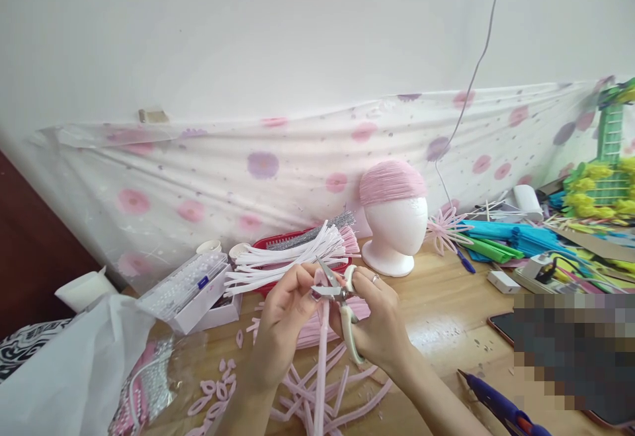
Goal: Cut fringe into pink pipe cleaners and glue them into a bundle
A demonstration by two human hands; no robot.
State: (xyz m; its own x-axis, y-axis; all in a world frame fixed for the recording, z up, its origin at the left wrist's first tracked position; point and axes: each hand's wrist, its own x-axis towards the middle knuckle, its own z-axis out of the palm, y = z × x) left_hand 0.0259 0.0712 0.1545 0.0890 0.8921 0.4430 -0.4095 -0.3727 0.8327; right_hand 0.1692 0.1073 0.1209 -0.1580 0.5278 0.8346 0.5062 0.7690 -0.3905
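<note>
My left hand (285,320) pinches the upper end of a pink chenille stem (321,363), long axis running down toward me. My right hand (374,320) grips the scissors (343,294), blades parted, crosswise at that end, just beside my left fingertips. Blade contact: can't tell.

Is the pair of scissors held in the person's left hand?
No, the right hand holds the scissors, while the left hand pinches a pink strip.

Before us, the wood-grain tabletop (436,300) carries pink pipe cleaners (308,336) at twelve o'clock, a foam mannequin head (395,227) at one, a white charger (503,282) at two.
</note>
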